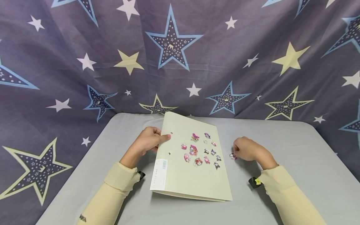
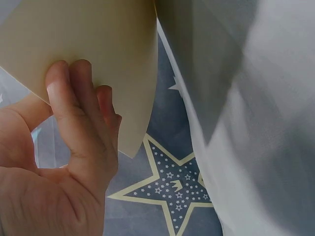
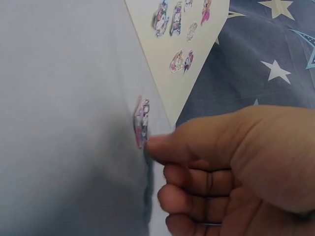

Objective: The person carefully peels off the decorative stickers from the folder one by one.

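Observation:
A cream paper folder (image 1: 194, 182) with a white label strip and two punched holes is tilted up on its left side. My left hand (image 1: 150, 139) grips its left edge, thumb on the front cover; in the left wrist view the fingers (image 2: 81, 113) press against the back. Several colourful character stickers (image 1: 193, 150) are on the cover. Beyond the folder's right edge, my right hand (image 1: 247, 149) pinches one small character sticker (image 3: 141, 123) between thumb and index finger, close over the table. The other fingers are curled into the palm.
The table (image 1: 298, 150) is covered with a light grey cloth. Behind it hangs a dark curtain (image 1: 213, 65) with a star pattern. Black straps (image 1: 254, 182) are on both wrists, below cream sleeves.

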